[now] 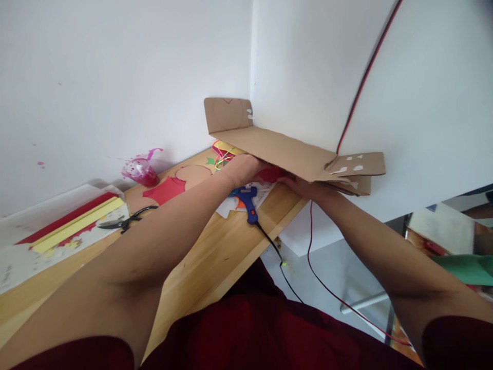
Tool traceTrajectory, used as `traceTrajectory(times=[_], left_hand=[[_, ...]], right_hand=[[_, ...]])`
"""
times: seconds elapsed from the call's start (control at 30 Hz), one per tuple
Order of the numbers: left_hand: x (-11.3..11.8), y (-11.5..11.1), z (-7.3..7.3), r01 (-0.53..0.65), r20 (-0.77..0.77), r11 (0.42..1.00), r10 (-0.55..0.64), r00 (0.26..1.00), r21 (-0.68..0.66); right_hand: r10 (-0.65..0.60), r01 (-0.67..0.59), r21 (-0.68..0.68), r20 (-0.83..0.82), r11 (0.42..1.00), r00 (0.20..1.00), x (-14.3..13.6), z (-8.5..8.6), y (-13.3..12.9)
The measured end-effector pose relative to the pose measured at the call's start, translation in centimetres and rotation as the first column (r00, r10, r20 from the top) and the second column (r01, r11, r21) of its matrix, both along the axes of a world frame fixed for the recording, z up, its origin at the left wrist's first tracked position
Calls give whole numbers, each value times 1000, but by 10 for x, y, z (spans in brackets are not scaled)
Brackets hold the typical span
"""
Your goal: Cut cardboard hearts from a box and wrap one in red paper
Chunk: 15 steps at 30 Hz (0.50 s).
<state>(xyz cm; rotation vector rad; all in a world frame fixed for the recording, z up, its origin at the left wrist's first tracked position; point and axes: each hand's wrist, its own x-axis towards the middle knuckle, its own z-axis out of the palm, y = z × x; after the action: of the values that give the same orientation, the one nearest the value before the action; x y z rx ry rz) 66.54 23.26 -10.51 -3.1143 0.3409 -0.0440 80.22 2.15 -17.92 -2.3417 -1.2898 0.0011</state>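
A folded brown cardboard piece [285, 149] with upturned end flaps stands in the wall corner and hangs over both my hands. My left hand [248, 165] reaches beneath its near edge, its fingers hidden. From the other side comes my right hand [296, 184], mostly covered by the cardboard, with fingertips closed at the edge of a red piece [269, 174] between the hands. Just below them on the wooden table lies a blue glue gun [248, 203] with a black cord, partly on white paper. Neon strings [223, 159] are beside my left hand.
Left of my arm are a red cut-out [166, 191], a round cardboard piece [192, 176], black-handled scissors [127, 222], yellow strips [77, 226] and a pink-stained cup [140, 172]. A red-black cable [364, 85] runs down the right wall.
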Motion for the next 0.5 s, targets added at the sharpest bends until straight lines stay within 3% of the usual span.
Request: traceTrajectory(times=[0.2, 0.5], left_hand=[[-1, -1, 0, -4, 28, 1000, 5, 1000, -28], [-9, -3, -7, 21, 138, 998, -12, 990, -63]], right_hand=[[-70, 80, -70, 138, 994, 988, -17, 8, 8], [-105, 117, -90, 131, 989, 986, -26, 20, 40]])
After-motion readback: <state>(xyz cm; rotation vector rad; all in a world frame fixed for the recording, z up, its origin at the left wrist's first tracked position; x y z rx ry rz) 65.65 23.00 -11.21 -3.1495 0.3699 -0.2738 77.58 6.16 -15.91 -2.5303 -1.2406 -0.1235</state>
